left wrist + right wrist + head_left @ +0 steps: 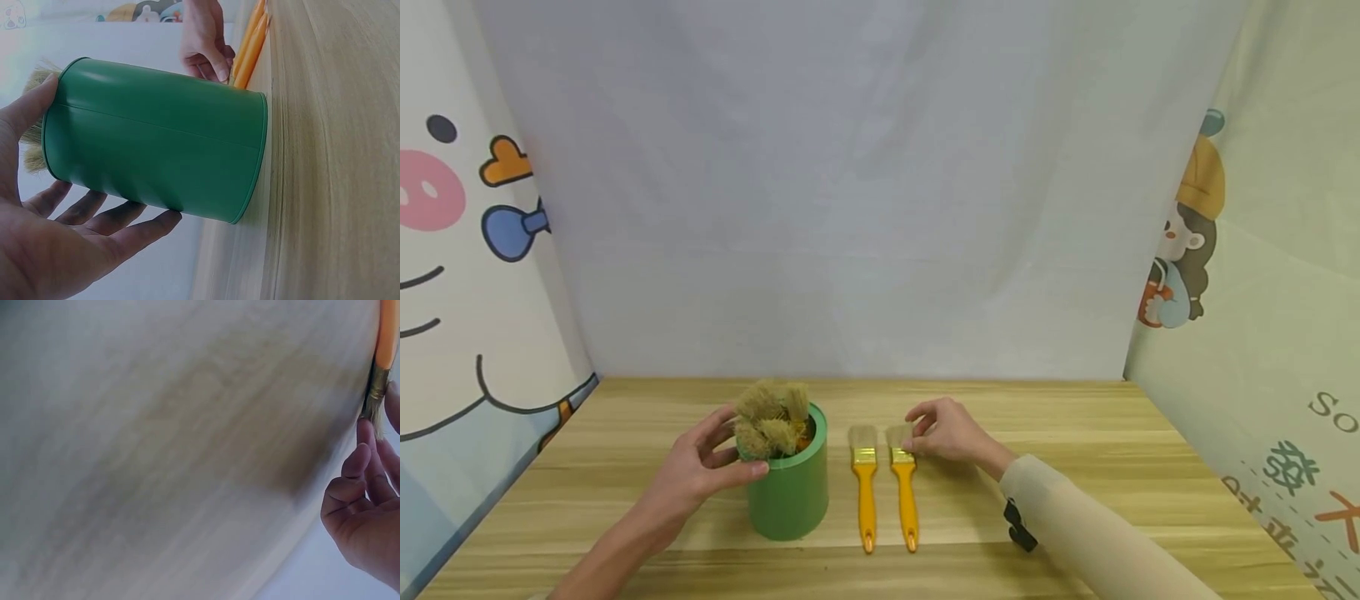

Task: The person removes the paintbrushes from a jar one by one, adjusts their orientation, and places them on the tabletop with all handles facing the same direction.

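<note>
A green can [788,500] stands upright on the wooden table, several brushes with pale bristles [771,417] sticking out of its top. My left hand [692,467] grips the can near its rim, thumb on the near side; in the left wrist view its fingers [134,231] lie along the can wall. Right of the can, two paintbrushes with yellow handles lie side by side, bristles pointing away: a left paintbrush [866,492] and a right paintbrush [905,492]. My right hand [951,432] pinches the right paintbrush at its bristles, also visible in the right wrist view.
The wooden table [1060,517] runs back to a plain pale curtain [865,208]. Cartoon-printed cloths hang at the left [467,333] and right [1262,333] sides. A black strap [1019,527] is on the right wrist at the sleeve.
</note>
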A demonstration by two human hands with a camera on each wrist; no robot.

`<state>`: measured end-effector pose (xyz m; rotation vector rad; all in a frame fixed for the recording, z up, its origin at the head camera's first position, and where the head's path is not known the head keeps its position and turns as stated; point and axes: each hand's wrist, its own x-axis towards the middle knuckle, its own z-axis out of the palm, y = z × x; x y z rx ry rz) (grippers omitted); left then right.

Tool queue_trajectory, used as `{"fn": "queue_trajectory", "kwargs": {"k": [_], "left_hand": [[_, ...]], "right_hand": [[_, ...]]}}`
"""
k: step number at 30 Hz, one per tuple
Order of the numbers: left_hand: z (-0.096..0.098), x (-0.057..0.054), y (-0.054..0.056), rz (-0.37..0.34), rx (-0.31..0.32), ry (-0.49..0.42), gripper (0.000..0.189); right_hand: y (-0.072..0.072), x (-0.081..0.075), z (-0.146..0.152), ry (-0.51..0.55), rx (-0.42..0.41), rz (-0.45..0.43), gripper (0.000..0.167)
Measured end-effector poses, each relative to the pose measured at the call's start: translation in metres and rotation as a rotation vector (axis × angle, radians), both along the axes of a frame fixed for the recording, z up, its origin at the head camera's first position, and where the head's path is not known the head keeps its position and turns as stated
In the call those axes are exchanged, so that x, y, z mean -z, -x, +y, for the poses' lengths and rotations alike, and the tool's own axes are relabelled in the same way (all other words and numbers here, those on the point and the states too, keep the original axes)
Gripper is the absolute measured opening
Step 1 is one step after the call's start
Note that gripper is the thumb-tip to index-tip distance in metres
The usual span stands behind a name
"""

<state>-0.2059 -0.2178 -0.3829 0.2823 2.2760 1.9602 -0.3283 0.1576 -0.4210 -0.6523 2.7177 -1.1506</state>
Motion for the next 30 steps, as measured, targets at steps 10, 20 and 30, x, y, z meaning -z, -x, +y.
{"fn": "queue_trajectory", "kwargs": {"k": [10,20,30], "left_hand": [[0.001,0.002,0.0,0.021,-0.004,-0.014,0.093],[0.0,0.001,0.001,0.017,-0.001,-0.019,0.094],[0.0,0.002,0.001,0.023,0.002,-0.026,0.093]], "right_hand": [[-0.001,-0.001,0.001,0.0,0.014,-0.014,0.039],[-0.005,-0.024,0.009,0.009,-0.017,0.09,0.038],[-0.024,-0.05,-0.003,0.039,-0.081,0.113,0.03]]}}
